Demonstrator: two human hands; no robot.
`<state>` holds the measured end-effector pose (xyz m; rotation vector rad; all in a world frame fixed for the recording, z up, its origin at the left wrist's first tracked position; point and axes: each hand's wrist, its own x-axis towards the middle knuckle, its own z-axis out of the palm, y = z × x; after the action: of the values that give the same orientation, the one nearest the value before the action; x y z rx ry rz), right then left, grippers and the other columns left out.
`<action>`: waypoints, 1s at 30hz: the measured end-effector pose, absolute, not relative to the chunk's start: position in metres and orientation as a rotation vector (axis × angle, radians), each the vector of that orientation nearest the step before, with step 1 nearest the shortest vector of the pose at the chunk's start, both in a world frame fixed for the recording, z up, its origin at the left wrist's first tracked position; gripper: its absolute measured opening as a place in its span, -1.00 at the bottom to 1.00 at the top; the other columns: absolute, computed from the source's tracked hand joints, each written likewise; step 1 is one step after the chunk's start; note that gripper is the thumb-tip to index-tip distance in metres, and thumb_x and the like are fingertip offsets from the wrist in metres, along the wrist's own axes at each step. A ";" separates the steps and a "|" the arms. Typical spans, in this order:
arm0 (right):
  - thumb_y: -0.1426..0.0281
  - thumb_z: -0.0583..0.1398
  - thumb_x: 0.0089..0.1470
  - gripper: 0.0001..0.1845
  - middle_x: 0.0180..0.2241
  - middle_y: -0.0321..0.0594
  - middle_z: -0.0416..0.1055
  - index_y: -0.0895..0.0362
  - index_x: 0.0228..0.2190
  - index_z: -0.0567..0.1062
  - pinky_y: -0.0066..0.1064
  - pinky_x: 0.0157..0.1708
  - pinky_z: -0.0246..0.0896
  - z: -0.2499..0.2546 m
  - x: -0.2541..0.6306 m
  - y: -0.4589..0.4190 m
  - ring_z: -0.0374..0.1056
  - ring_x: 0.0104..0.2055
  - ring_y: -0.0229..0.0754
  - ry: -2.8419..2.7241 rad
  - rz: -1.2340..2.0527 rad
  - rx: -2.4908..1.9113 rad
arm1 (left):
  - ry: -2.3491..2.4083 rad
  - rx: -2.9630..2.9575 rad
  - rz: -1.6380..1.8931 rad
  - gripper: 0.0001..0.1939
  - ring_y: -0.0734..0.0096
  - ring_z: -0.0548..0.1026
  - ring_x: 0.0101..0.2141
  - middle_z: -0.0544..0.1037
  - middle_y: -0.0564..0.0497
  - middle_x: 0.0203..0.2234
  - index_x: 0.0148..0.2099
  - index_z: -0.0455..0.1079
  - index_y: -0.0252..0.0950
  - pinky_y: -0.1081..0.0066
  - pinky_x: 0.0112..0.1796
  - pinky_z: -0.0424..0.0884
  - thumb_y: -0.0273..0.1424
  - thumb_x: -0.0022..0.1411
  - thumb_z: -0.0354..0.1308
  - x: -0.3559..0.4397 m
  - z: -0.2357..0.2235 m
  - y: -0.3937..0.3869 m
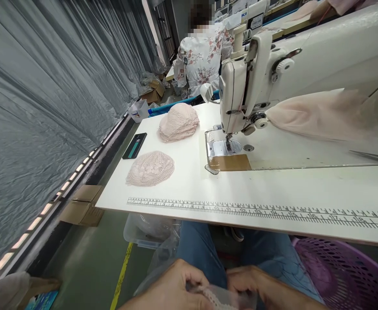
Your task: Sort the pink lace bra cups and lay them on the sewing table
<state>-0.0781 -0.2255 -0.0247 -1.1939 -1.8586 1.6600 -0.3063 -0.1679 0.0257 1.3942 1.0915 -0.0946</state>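
The fingers of the left hand (176, 287) pinch a sheer lace piece (219, 298) above the lap; those of the right hand (255, 282) curl against its other side, their grip unclear behind the fabric. Beyond the knees, the worktop (182, 185) carries a flat lace cup (150, 168), a phone (135, 146), a pile of pink cups (179, 122) and, rightward, a sewing machine (240, 90). Farther off sits a person (201, 56).

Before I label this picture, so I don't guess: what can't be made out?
All in the head view:
Lace-trimmed fabric: partly covered by the left hand, cut off by the bottom edge.
Phone: screen text too small.
Metal tool: cut off by the right edge.
Purple basket: partly hidden by the table.
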 end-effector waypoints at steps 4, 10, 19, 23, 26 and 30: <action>0.53 0.19 -0.09 -0.84 -0.30 -0.31 0.42 0.11 -0.38 0.46 -0.42 -0.22 0.21 -0.008 -0.079 -0.216 0.33 -0.20 -0.16 -1.874 1.701 -1.193 | 1.015 1.354 -0.124 -0.77 0.55 0.24 -0.52 0.43 0.10 -0.60 -0.33 0.60 -0.31 0.57 -0.51 0.09 -0.28 -0.04 0.33 -0.299 0.032 -0.166; 0.48 0.23 -0.05 -0.91 -0.34 -0.27 0.40 0.14 -0.39 0.49 -0.42 -0.25 0.22 0.000 -0.073 -0.215 0.34 -0.22 -0.15 -1.854 1.806 -1.228 | 1.032 1.318 -0.072 -0.66 0.57 0.23 -0.60 0.42 0.05 -0.67 -0.39 0.60 -0.38 0.54 -0.54 0.09 -0.17 -0.07 0.36 -0.306 0.015 -0.166; 0.41 0.21 -0.01 -0.84 -0.25 -0.21 0.43 0.14 -0.30 0.49 -0.38 -0.21 0.24 -0.016 -0.079 -0.222 0.35 -0.18 -0.11 -1.869 1.759 -1.246 | 0.944 1.304 -0.177 -0.60 0.58 0.25 -0.53 0.43 0.11 -0.58 -0.30 0.57 -0.36 0.61 -0.51 0.15 -0.16 -0.12 0.40 -0.311 0.018 -0.163; 0.47 0.21 -0.09 -0.84 -0.32 -0.28 0.42 0.13 -0.36 0.52 -0.45 -0.30 0.23 -0.009 -0.074 -0.218 0.36 -0.24 -0.14 -1.827 1.844 -1.323 | 0.931 1.287 -0.216 -0.68 0.60 0.24 -0.56 0.43 0.11 -0.60 -0.32 0.58 -0.36 0.62 -0.55 0.13 -0.22 -0.07 0.37 -0.306 0.013 -0.164; 0.48 0.22 -0.13 -0.87 -0.43 -0.34 0.41 0.12 -0.42 0.54 -0.51 -0.39 0.19 -0.003 -0.067 -0.216 0.37 -0.31 -0.19 -1.748 1.950 -1.357 | 0.958 1.245 -0.225 -0.69 0.63 0.20 -0.60 0.43 0.10 -0.62 -0.32 0.60 -0.36 0.61 -0.59 0.06 -0.23 -0.09 0.38 -0.305 0.014 -0.163; 0.49 0.25 -0.14 -0.83 -0.44 -0.33 0.43 0.14 -0.39 0.57 -0.53 -0.40 0.16 -0.002 -0.064 -0.218 0.36 -0.32 -0.21 -1.692 1.994 -1.306 | 0.966 1.216 -0.234 -0.65 0.61 0.24 -0.59 0.46 0.07 -0.62 -0.33 0.60 -0.36 0.61 -0.56 0.11 -0.19 -0.11 0.38 -0.306 0.020 -0.161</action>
<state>-0.0642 -0.2182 -0.0018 -1.3064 -1.6921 1.9942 -0.3058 -0.1610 0.0196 1.2159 0.9658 -0.2342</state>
